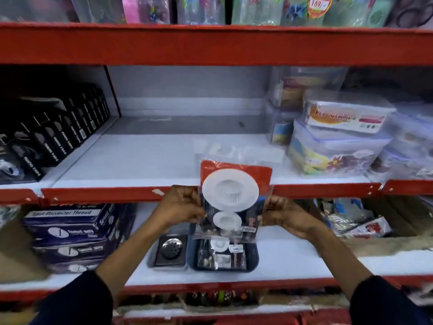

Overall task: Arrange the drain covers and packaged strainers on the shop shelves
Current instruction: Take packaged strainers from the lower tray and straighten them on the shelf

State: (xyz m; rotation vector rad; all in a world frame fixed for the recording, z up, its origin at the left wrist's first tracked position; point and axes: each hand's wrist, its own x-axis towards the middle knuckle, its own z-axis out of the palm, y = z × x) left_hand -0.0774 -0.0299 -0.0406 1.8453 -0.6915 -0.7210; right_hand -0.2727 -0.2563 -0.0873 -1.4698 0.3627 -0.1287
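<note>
I hold a packaged strainer [230,195], a clear bag with a red header and two white round strainers, upright in front of the middle shelf's red edge. My left hand [180,206] grips its left side and my right hand [284,215] grips its right side. Below it, on the lower shelf, a dark blue tray [253,256] holds another packaged strainer [221,253]. A square metal drain cover [169,250] lies just left of the tray. A clear pack [239,151] lies flat on the middle shelf [140,158] behind the one I hold.
Black boxes [54,134] line the middle shelf's left side. Clear plastic food containers [339,137] stack at its right. Dark blue thread boxes [72,231] sit lower left, and loose packets [351,219] in a cardboard box lower right. Packaged goods fill the top shelf.
</note>
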